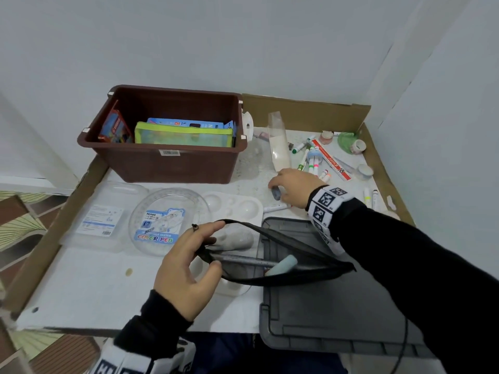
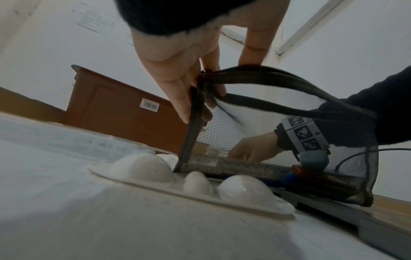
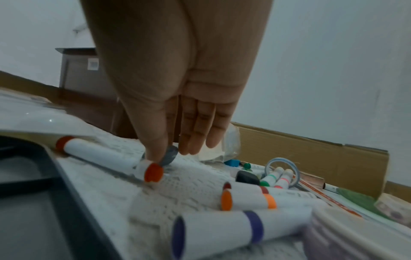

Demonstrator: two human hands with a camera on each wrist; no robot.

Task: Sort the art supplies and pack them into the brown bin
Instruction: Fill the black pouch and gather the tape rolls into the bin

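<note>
Two hands at work over the cardboard-lined table (image 1: 81, 279). Left hand (image 1: 186, 268) holds the black mesh pouch (image 1: 291, 265) by its end, index finger and thumb spreading the zipped mouth wide; inside lie a ruler (image 2: 235, 164) with printed graduations and a pale blue-green eraser-like block (image 1: 283, 264). Right hand (image 1: 294, 188) reaches out over the loose markers, thumb and fingers pinching a small grey-blue piece (image 1: 276, 193) right beside a white marker with orange-red caps (image 3: 106, 154). Brown bin (image 1: 167, 163) sits at the back left, barcode sticker on its front wall, already holding a red pencil box (image 1: 114, 128), a yellow-green zip case (image 1: 183, 136) and a blue box behind it. Clear round lid (image 1: 168, 225) in front of the bin reads "Ninso" and "COLOR PEN". White palette (image 1: 235, 206) lies just beside it, grey bin lid (image 1: 324, 314) under the pouch. Far right: a red-and-white ruler (image 1: 330, 159), writing too small to read, among markers and tape rolls (image 1: 357, 145).
</note>
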